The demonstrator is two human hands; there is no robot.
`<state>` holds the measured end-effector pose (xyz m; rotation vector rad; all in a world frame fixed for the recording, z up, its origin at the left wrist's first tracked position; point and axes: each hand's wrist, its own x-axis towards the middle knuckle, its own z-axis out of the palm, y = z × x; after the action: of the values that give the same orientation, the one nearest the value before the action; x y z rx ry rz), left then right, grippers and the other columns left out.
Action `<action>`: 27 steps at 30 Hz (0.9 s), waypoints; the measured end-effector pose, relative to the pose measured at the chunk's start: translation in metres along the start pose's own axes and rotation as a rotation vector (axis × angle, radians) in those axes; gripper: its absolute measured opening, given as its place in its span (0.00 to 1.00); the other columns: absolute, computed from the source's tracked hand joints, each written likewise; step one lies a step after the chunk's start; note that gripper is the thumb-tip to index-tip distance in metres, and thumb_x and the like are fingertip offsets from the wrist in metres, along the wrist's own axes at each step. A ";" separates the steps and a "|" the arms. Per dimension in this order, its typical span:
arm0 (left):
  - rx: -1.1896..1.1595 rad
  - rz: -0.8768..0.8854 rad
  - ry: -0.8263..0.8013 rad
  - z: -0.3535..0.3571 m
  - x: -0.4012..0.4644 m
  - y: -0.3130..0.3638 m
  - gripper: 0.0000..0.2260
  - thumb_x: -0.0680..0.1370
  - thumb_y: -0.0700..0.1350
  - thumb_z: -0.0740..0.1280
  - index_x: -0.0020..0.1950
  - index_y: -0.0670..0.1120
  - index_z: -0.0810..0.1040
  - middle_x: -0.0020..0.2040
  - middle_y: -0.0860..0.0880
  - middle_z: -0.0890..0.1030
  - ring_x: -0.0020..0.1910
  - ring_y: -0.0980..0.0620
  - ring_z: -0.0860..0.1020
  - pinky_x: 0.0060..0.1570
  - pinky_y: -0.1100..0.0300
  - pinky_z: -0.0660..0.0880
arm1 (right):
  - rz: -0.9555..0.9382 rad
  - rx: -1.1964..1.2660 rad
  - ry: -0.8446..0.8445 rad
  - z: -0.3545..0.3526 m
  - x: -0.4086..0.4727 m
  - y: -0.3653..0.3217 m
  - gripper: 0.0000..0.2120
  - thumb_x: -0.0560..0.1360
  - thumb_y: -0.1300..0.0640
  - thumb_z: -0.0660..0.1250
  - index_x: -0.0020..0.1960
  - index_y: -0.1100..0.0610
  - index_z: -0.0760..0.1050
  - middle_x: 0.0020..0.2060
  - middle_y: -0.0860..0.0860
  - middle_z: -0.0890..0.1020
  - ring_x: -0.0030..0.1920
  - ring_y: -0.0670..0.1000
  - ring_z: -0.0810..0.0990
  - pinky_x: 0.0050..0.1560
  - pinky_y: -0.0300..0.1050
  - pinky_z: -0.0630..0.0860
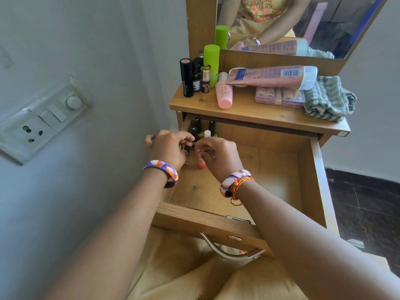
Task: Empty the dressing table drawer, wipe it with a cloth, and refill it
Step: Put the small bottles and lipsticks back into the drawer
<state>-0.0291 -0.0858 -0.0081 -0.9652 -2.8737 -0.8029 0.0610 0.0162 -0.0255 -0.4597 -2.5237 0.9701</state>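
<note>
Inside the open drawer (249, 169), near its rear left corner, a small orange-red cosmetic bottle (201, 162) stands upright on the wooden floor, its long axis vertical and its pink cap pointing up. The right hand (218, 156) pinches that cap from above with curled fingertips. The left hand (170, 148) hovers just beside it over the drawer's left wall, fingers curled round a small dark item that is too hidden to name. Behind the hands, in the rear left corner, several dark-capped tubes (198, 126) and one white-capped bottle (207, 133) stand upright in a tight cluster.

The rest of the drawer floor, from the middle to the right wall and toward the front edge, is bare wood. The drawer is pulled out toward the person, its metal handle (229, 249) at the front edge over the lap.

On the dressing table top (249, 114) above, upright lipsticks and small bottles (194, 76) crowd the left rear corner beside a green cylinder (211, 59). A pink bottle (224, 95) lies with its long axis running front to back, and a long pink tube (272, 76) lies crosswise over a flat palette (279, 97). A folded green checked cloth (329, 98) sits at the right edge. A mirror (292, 24) rises behind. A wall switchboard (41, 118) is on the left.
</note>
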 end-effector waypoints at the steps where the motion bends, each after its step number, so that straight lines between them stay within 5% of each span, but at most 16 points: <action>1: 0.003 0.000 -0.001 0.000 -0.001 0.000 0.17 0.74 0.36 0.68 0.58 0.53 0.79 0.49 0.54 0.83 0.61 0.51 0.72 0.62 0.51 0.57 | -0.003 -0.008 -0.007 0.001 0.000 0.000 0.12 0.74 0.65 0.66 0.57 0.60 0.79 0.52 0.56 0.82 0.54 0.53 0.80 0.55 0.43 0.79; 27: 0.093 0.000 -0.043 -0.003 -0.005 0.002 0.15 0.75 0.39 0.68 0.59 0.54 0.78 0.53 0.54 0.81 0.64 0.52 0.69 0.66 0.51 0.53 | 0.040 0.051 0.015 0.009 0.002 0.001 0.07 0.74 0.65 0.67 0.52 0.60 0.79 0.51 0.55 0.81 0.52 0.51 0.80 0.51 0.36 0.76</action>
<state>-0.0240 -0.0887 -0.0054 -0.9843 -2.9168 -0.6493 0.0559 0.0129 -0.0320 -0.5021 -2.4789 1.0396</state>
